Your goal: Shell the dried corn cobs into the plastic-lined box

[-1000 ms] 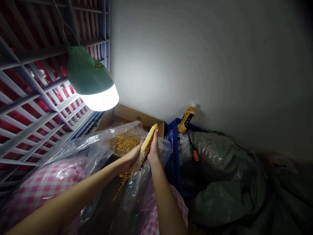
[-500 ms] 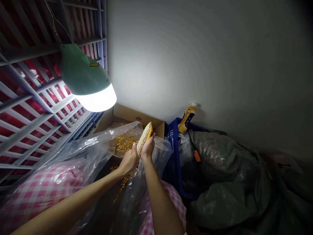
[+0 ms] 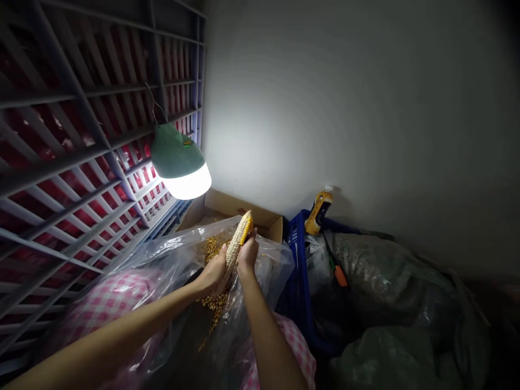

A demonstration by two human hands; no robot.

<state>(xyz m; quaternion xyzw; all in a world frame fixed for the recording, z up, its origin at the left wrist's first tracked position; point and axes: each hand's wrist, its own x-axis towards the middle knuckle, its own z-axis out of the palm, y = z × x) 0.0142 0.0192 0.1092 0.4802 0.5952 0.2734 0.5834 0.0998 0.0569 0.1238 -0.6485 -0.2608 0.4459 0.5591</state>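
Both my hands grip a corn cob [image 3: 239,244] held upright over a clear plastic sheet [image 3: 174,254]. My left hand [image 3: 214,273] is closed round the bare lower part of the cob. My right hand [image 3: 247,255] is wrapped round the middle, its thumb against the yellow kernels left near the tip. Loose kernels [image 3: 213,300] lie in a heap on the plastic below my hands. The plastic drapes over my pink checked lap [image 3: 109,295] and into a cardboard box [image 3: 239,208].
A lit green hanging lamp [image 3: 181,162] is just above and left of the box. A slatted crate wall [image 3: 73,162] stands left. A blue crate [image 3: 298,260], a yellow bottle [image 3: 319,211] and dark sacks [image 3: 385,303] fill the right side.
The camera view has shifted, so the lamp now appears smaller and further right. The hands keep hold of the cob, and the right hand has slid lower along it.
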